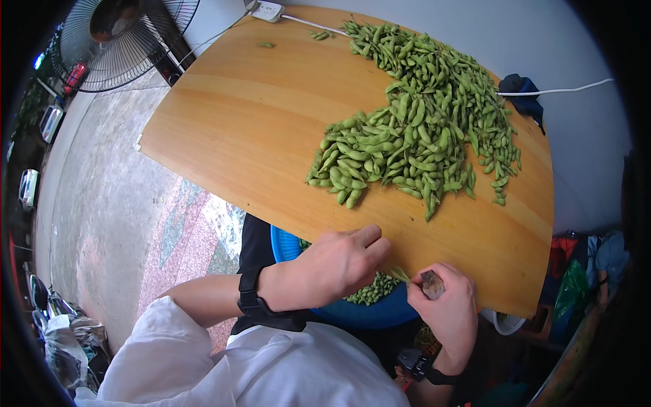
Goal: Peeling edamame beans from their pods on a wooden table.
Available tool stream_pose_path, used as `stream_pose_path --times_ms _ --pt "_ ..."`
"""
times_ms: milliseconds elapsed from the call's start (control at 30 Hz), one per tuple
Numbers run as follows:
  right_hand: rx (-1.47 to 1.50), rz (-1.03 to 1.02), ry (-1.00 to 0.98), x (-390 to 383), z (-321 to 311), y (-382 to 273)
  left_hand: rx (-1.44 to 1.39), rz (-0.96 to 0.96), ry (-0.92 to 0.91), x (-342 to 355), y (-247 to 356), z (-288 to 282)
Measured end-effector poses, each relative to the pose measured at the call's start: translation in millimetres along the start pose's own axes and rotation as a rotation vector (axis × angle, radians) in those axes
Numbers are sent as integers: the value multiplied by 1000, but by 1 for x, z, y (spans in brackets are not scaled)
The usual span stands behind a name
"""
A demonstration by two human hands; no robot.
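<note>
A large heap of green soybean pods [407, 136] is spread over the wooden table [237, 129]. My left hand [332, 264] hovers at the table's front edge, its fingers curled together; anything between the fingertips is hidden. In my right hand [451, 302] is a small, worn, grey-brown block-like piece [432, 285], its kind unclear. A thin green soybean pod [400, 274] sticks out from the thumb side of that hand. Below both hands, shelled green soybeans [373, 293] lie in a blue basin [400, 315], partly covered by my left arm.
A black-caged fan [122, 41] stands past the table's far left corner. A white power strip [265, 11] with a cable lies at the back edge. Dark cloth [522, 95] rests by the right wall. A white container [503, 321] is below the table's right front.
</note>
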State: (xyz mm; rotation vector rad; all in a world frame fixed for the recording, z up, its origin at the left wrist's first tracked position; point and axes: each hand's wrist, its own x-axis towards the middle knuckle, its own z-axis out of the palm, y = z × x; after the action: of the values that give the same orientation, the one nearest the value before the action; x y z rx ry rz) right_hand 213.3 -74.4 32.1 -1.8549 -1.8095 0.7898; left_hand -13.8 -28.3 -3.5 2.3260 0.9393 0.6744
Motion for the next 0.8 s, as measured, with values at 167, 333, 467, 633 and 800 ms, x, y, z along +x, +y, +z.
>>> stream_pose_path --times_ms 167,333,467,633,800 --pt "-110 263 52 -63 -67 56 -168 186 -97 -9 9 -4" --pt "-194 470 179 -100 -106 107 133 69 203 13 -19 -34" --pt "-166 460 126 -93 -100 82 394 18 201 28 -55 -50" --pt "-42 444 47 -68 -76 46 355 49 23 39 -48 -65" --pt "50 118 -24 -35 -44 10 234 266 41 29 -20 -39"
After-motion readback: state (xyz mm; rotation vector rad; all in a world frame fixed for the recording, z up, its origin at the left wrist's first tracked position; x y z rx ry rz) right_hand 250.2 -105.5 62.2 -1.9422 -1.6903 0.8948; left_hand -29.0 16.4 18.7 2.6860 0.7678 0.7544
